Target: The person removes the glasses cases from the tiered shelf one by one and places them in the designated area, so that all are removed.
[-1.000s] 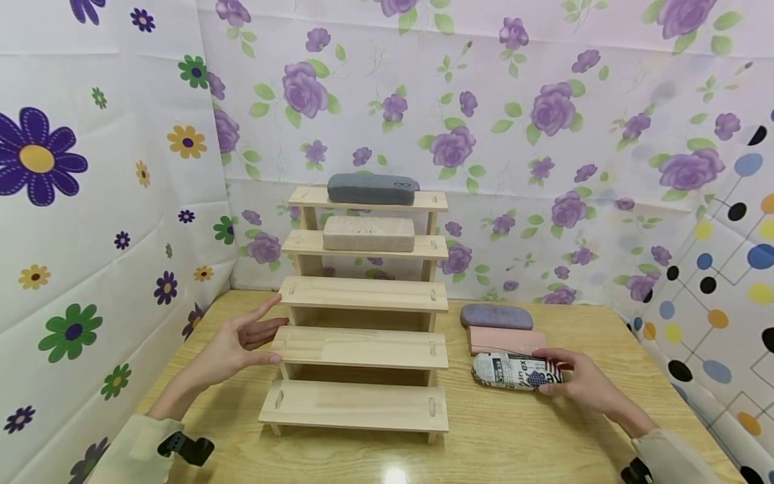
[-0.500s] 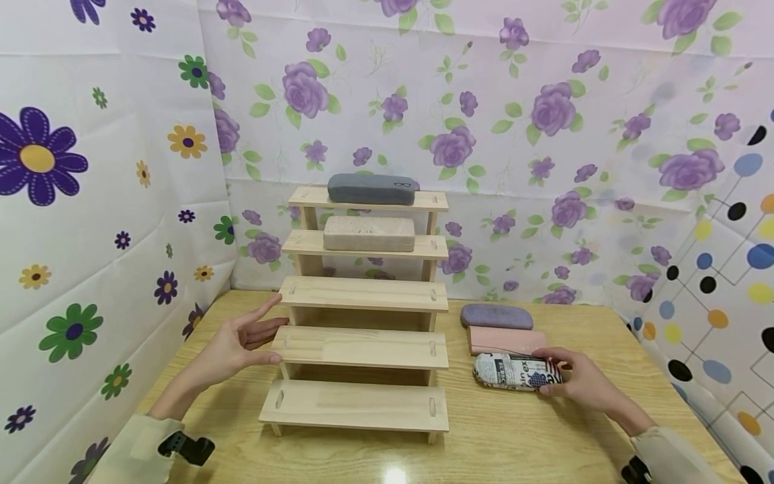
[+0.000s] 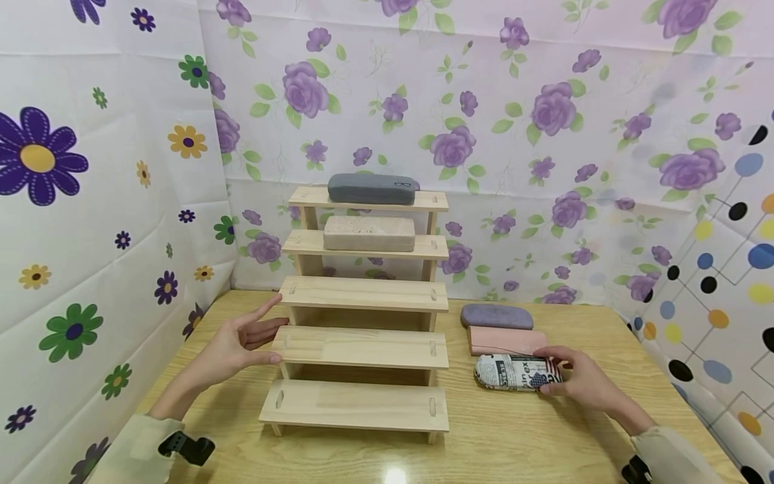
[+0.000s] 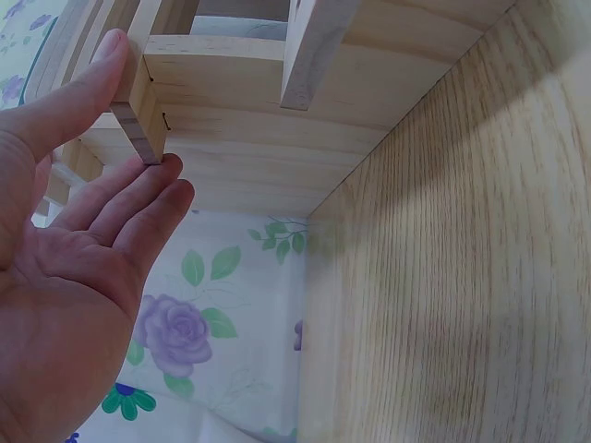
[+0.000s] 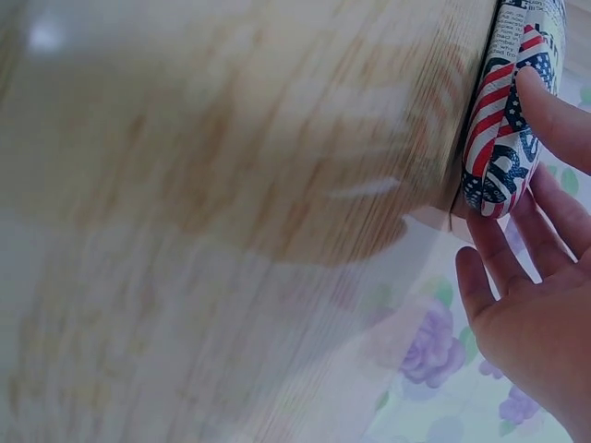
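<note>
Two sets of fingers show on my feed, and I see a hold in only one: the right hand (image 3: 585,383) pinches the newspaper-print case (image 3: 506,373) at its right end, thumb on the near side, fingers round the far side. The left hand (image 3: 225,348) has its fingers spread and mostly straight, touching the left side of the wooden rack (image 3: 357,405) without wrapping round it.

That hold sits off-centre, so I judge the free end could dip on a lift. I would want the fingers further along toward the middle, squeezing evenly, and the case raised level. Easing it clear of the pink case (image 3: 502,341) just beyond would avoid dragging that one; I cannot tell whether the two touch. At the rack, a light touch should do, since a push could shift it.

The newspaper-print case lies on the tabletop (image 3: 514,437), between the rack and the tabletop's right edge. Its long axis runs side to side, roughly parallel to the far edge, with the rounded free end pointing left at the rack.

Nearer the far edge lies a purple case (image 3: 496,316). Up on the rack, a grey-blue case (image 3: 370,189) sits highest, a beige case (image 3: 367,235) one step below.
</note>
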A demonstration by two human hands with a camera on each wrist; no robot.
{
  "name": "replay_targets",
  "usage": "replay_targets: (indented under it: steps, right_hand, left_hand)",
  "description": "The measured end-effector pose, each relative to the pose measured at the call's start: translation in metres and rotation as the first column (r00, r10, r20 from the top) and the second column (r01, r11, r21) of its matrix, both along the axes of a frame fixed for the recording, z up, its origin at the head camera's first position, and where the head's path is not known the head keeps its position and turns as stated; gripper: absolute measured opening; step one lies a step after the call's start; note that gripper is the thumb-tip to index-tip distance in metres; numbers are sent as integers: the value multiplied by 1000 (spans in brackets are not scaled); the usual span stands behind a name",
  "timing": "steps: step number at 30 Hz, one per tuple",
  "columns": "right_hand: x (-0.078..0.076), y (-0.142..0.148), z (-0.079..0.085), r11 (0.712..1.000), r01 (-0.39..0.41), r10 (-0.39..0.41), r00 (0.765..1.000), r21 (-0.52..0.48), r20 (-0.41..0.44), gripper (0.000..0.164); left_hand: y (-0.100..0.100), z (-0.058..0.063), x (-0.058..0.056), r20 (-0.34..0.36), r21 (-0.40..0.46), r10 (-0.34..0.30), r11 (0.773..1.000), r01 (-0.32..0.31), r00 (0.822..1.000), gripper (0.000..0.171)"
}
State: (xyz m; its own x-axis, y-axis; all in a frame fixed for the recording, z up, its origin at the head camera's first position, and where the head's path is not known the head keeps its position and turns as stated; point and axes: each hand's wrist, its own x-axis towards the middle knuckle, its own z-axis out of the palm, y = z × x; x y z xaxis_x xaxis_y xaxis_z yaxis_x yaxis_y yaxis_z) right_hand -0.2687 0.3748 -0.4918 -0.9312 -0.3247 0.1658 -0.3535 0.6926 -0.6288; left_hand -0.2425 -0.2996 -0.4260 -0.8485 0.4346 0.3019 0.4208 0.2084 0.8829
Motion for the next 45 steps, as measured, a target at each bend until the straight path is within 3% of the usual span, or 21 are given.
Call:
replay_targets:
  steps: [36, 45]
  right_hand:
    - [-3, -3, 2, 1000, -9, 9, 999, -19, -40, 70]
    - [5, -4, 18, 1000, 8, -7, 998, 6, -60, 73]
  left_hand:
    - [0, 1, 0, -2, 0, 0, 1000, 0, 1000, 105]
    - [1, 1, 1, 3, -4, -2, 1000, 2, 1000, 105]
